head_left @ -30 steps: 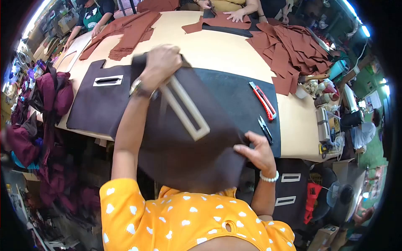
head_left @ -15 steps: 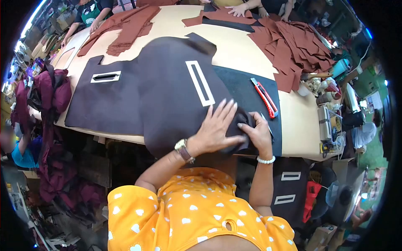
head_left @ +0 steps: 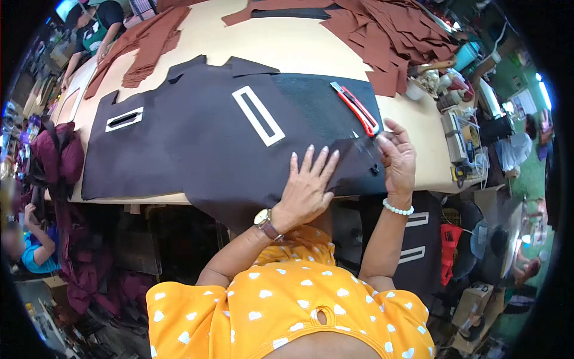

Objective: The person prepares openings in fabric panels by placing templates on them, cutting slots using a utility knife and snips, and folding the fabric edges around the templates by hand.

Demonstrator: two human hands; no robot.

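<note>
A dark brown fabric piece (head_left: 197, 131) lies spread over the table's near edge, its front part hanging down. On it are a long white rectangular frame patch (head_left: 258, 116) and a smaller white patch (head_left: 124, 119) with a dark slit. My left hand (head_left: 308, 188) rests flat on the fabric, fingers spread, with a watch on the wrist. My right hand (head_left: 397, 157) is raised at the fabric's right end, thumb and fingers pinched; what they hold is blurred. A red box cutter (head_left: 356, 110) lies just beyond it on a dark mat (head_left: 305, 90). A small black bit (head_left: 375, 170) is below the fingertips.
Rust-coloured cut pieces (head_left: 382, 42) are heaped at the far right, more rust fabric (head_left: 152, 54) at the far left. A co-worker (head_left: 95, 33) stands there. Maroon cloth (head_left: 60, 152) hangs at the left. Tools and a white box (head_left: 455, 139) line the right edge.
The fabric's right end, bunched between both hands before, now lies flatter. My right hand has moved up and right, away from the left. The view has shifted.
</note>
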